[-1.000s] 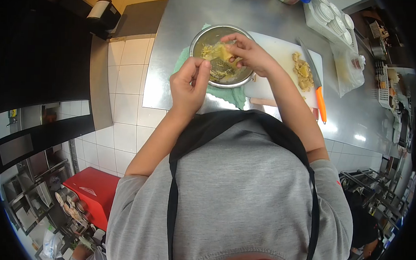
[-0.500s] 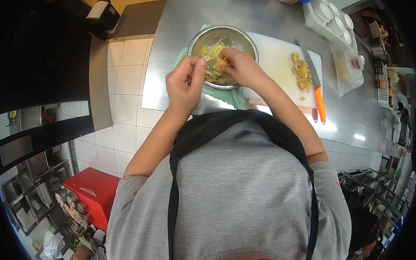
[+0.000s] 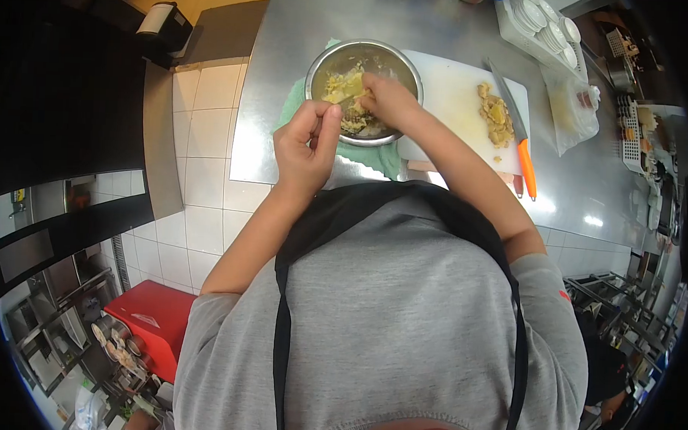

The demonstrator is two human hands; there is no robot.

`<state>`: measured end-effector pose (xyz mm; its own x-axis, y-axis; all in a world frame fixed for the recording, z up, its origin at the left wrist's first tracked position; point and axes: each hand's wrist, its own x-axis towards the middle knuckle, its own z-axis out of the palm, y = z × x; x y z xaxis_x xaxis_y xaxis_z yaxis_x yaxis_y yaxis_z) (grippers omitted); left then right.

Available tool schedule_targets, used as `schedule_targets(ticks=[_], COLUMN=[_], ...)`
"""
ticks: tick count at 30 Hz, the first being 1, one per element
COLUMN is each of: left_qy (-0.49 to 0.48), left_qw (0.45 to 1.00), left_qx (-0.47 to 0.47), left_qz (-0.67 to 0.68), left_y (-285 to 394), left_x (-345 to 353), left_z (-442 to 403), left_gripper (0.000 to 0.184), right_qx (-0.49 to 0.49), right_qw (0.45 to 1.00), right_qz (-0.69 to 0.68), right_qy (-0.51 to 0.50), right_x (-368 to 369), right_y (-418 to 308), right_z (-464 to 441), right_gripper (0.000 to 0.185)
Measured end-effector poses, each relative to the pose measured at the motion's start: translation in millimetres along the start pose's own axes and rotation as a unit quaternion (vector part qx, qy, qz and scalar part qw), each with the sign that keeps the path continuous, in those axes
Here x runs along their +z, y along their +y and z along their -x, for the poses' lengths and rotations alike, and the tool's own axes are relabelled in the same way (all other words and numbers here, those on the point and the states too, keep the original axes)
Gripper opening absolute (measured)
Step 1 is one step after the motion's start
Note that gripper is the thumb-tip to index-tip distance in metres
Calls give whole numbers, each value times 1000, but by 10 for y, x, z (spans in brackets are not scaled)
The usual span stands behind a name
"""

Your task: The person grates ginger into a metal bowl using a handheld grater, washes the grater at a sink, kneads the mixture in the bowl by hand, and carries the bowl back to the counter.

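Note:
A steel mixing bowl (image 3: 315,112) holds shredded, pale yellow food (image 3: 352,124). My left hand (image 3: 308,143) is closed at the bowl's near left rim, thumb and forefinger pinched together. A thin object seems to reach from that pinch over the bowl, too small to name. Inside the bowl, my right hand (image 3: 391,101) has its fingers curled down at the yellow food; what they grip is hidden. Right of the bowl lies a white cutting board (image 3: 446,101) with a pile of yellow-brown pieces (image 3: 497,122). A knife with an orange handle (image 3: 526,168) rests along the board's right side.
A green cloth (image 3: 376,160) lies under the bowl on the steel table (image 3: 580,189). Farther right are a plastic bag (image 3: 567,109) and a white crate of stacked dishes (image 3: 517,39). A red box (image 3: 152,314) stands on the floor at lower left.
My right hand has shifted slightly within the bowl, its fingers more tucked. My left hand keeps its pinch at the rim. The whole view has slid a little left.

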<state>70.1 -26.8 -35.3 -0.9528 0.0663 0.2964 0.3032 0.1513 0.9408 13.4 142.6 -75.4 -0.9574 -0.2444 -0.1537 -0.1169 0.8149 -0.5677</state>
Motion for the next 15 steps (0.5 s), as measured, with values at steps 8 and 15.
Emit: schedule_targets(ticks=[8,15], left_qy=[22,29], left_qw=[1000,999], left_qx=[5,3], left_qz=[-3,21], left_y=[-64,-100], left_x=[9,-18], left_z=[14,29], left_gripper=[13,13], right_qx=[-16,-79], right_qw=[999,997], right_qz=[21,-9], right_qy=[22,15], right_x=[126,2], right_y=[66,-198], right_z=[-10,148], right_gripper=[21,21])
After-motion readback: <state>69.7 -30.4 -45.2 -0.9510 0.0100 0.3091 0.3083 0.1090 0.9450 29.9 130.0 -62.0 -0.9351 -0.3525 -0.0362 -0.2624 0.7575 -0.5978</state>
